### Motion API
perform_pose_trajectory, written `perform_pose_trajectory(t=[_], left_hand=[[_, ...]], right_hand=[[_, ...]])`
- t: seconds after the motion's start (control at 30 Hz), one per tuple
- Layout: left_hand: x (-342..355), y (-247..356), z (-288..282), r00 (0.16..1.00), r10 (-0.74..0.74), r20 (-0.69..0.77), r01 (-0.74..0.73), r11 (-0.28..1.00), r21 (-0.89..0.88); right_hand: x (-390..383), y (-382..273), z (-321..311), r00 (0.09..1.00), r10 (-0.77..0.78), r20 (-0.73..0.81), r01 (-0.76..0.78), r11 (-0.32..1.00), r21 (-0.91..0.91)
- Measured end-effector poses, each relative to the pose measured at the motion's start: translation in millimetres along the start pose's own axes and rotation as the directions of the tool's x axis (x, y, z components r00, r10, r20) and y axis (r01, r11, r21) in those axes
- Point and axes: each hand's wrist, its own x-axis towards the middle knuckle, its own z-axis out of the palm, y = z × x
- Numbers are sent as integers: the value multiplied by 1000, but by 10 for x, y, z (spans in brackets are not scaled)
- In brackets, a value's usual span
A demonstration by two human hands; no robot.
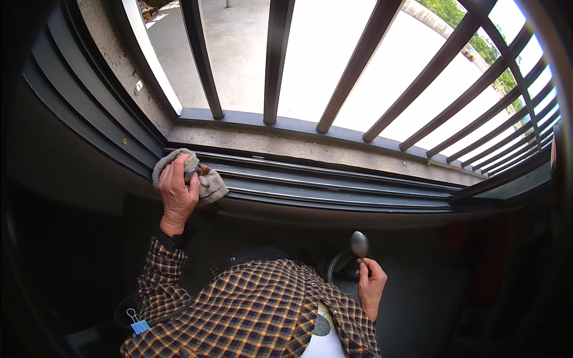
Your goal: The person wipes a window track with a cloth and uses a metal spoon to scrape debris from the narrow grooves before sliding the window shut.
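My left hand (177,192) is closed on a grey cloth (210,185) with an orange and dark patterned part. It presses the cloth onto the left end of the dark window track (334,190), at the corner with the side frame. The cloth's loose end lies over the rails. My right hand (372,284) grips a metal spoon (359,243) by its handle, bowl upward, in front of the sill and apart from the track. Most of the spoon's handle is hidden in the fingers.
Dark vertical bars (277,65) stand beyond the track, with a concrete ledge (286,143) between. The dark side frame (89,89) rises at the left. A round rim (332,268), perhaps of a container, shows beside my right hand. Outside lies pale ground (239,42).
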Motion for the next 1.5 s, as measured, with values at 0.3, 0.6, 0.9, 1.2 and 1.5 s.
perform_pose_trajectory(t=[0.3, 0.6, 0.9, 1.2, 1.5], left_hand=[[39, 1045, 501, 964, 213, 158, -143, 919, -368], [-11, 1685, 793, 900, 371, 228, -153, 759, -633], [151, 1895, 1078, 812, 511, 280, -145, 643, -752], [411, 1991, 1363, 741, 562, 367, -73, 611, -789], [746, 2168, 1345, 743, 598, 302, -221, 644, -732]], right_hand=[[38, -108, 95, 999, 36, 11, -36, 999, -18], [77, -124, 134, 999, 17, 33, -14, 996, -86], [96, -97, 265, 1000, 25, -12, -25, 999, -29], [218, 33, 304, 999, -29, -21, 27, 998, -51], [192, 15, 284, 996, -66, -60, 62, 996, -67]])
